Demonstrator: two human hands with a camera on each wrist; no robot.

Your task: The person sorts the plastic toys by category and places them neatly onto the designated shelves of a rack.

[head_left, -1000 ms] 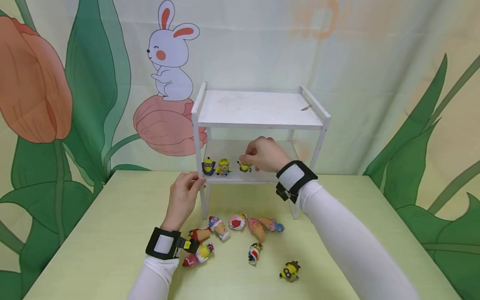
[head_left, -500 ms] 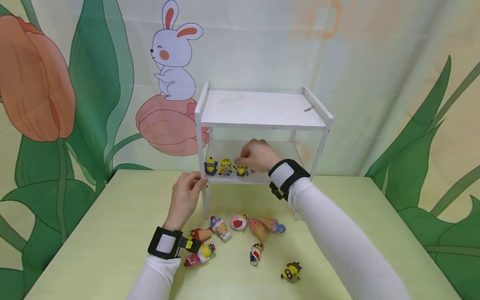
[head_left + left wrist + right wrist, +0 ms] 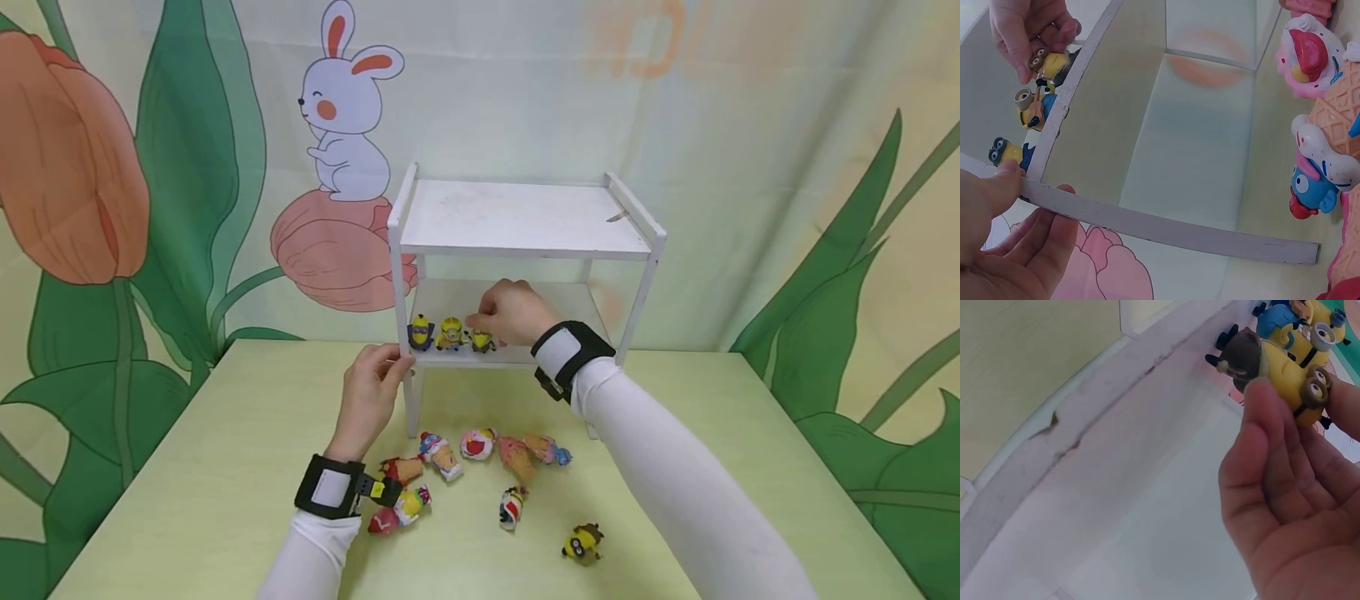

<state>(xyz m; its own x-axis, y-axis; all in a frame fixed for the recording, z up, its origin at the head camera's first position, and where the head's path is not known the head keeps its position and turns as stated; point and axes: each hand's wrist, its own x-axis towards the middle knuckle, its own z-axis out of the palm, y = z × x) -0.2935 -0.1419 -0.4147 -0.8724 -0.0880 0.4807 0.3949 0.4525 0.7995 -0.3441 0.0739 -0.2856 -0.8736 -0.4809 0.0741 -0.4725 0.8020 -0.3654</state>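
three minions (image 3: 448, 333) on the lower shelf (image 3: 517, 354) (one in the right hand's (image 3: 513, 312) grip)

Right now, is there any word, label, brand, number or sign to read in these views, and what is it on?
None can be read. The backdrop bears only pictures and a faint orange smudge, too blurred to tell. The shelf, the toy figures and both wrist straps show no print.

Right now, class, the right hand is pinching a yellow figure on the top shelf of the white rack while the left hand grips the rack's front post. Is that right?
Not quite. The right hand pinches the yellow figure on the lower shelf, not the top one, as the head view shows. The left hand does grip the white rack's front post.
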